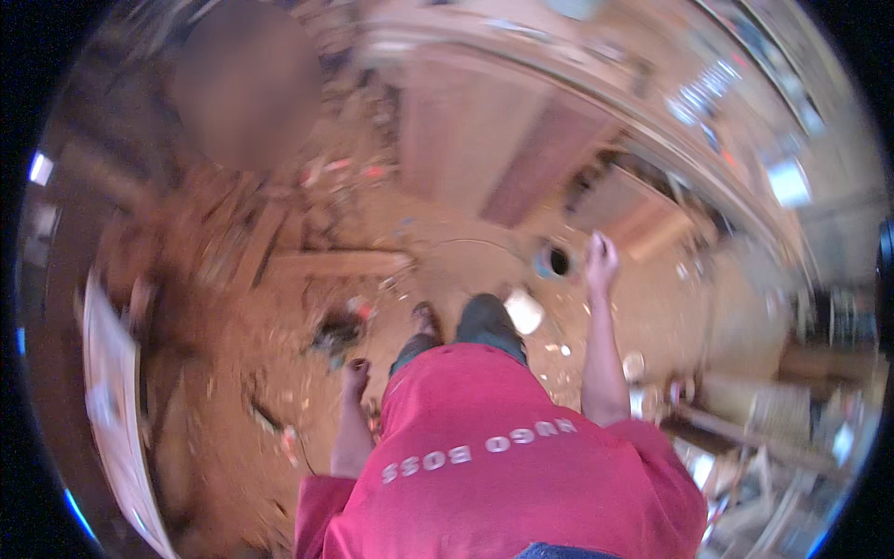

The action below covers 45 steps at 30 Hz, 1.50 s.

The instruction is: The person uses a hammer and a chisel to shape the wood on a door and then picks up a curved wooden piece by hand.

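Note:
My left hand [356,374] hangs low beside my body, over the brown floor. A dark bundle [337,334] with a bit of red lies on the floor nearest to it. My right hand [602,265] is held farther forward and out to the right. Close by its left side stands a round bluish container [544,265] with a dark opening. Motion smears the fingers of both hands, and I can make out no object in either. A white object [524,311] lies on the floor by my foot.
Ahead, wide reddish and pale boards [456,130] lean below a long bench [643,112]. A wooden beam [335,265] lies across the floor at the left front. Wood pieces and clutter [759,484] fill the lower right. A pale panel [112,410] stands at the left.

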Available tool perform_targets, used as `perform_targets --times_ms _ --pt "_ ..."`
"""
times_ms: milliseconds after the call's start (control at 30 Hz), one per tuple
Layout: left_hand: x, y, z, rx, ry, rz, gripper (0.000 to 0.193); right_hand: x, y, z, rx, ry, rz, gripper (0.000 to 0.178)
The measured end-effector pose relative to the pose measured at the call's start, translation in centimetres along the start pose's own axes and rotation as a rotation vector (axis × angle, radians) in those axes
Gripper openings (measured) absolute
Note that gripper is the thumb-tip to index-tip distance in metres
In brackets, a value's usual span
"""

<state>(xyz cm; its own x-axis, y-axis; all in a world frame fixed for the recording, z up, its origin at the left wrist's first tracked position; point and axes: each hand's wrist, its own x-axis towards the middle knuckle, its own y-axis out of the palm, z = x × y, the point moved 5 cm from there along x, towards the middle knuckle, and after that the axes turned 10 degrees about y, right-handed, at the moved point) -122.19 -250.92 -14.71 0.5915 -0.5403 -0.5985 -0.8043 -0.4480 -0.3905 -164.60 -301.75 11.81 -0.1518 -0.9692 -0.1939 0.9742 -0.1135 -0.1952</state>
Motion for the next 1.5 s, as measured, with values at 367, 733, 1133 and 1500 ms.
perform_targets --times_ms 367,733,1133,1500 --pt "3.0 1.8 -17.8 -0.113 0.249 -0.323 0.023 36.6 -0.3 19.0 -0.499 -0.707 -0.186 0.032" --pt "-17.7 10.6 -10.7 0.080 -0.344 -0.425 0.040 60.5 1.9 18.7 -1.499 -0.117 -0.164 0.080" --pt "-11.8 5.9 -14.7 0.112 -0.121 -0.428 0.039 49.6 -0.5 25.7 -0.972 -0.333 -0.403 0.067" --pt "-15.5 -6.3 -8.3 -0.084 0.052 -0.484 0.041 10.1 19.6 28.2 0.275 -0.808 0.255 0.025"
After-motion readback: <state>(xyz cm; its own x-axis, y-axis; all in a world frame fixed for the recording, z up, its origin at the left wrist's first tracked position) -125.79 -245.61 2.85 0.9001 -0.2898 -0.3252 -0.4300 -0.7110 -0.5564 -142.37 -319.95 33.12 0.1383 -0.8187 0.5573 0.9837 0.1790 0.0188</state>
